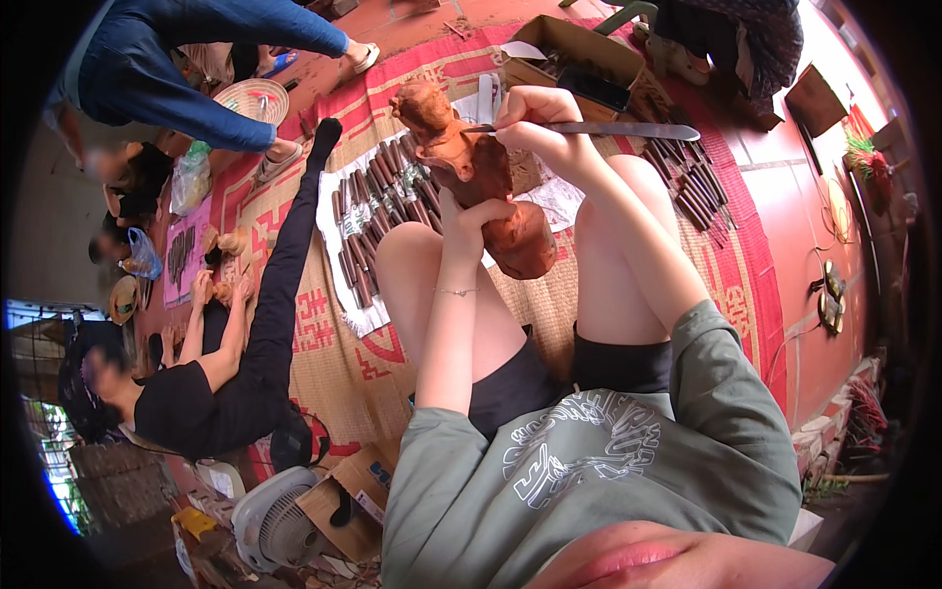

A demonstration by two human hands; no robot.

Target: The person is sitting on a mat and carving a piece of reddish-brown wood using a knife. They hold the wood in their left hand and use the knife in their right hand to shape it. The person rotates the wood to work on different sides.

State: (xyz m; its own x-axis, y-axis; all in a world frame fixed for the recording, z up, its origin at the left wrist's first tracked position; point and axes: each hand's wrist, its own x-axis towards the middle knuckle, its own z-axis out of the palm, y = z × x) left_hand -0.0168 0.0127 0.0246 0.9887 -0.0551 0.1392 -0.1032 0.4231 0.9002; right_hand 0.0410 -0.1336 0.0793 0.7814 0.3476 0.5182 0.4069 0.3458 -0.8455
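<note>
A reddish-brown carved wooden figure (471,162), with a rounded head-like end at the upper left and a broad base (523,245), is held tilted above my knees. My left hand (471,221) is closed around its lower middle. My right hand (538,116), fingers pinched, grips a long flat grey metal tool (638,130). Its thin end touches the figure just below the head-like part, while the wide end sticks out to the right past my hand. Both forearms rest near my bare knees.
Rows of wooden-handled tools (378,211) lie on a white cloth ahead of me. More tools (699,187) spread on the red-and-tan mat (334,393) at right. A cardboard box (535,74) stands beyond. A seated person (196,398) at left handles small wooden pieces; a fan (270,520) sits behind.
</note>
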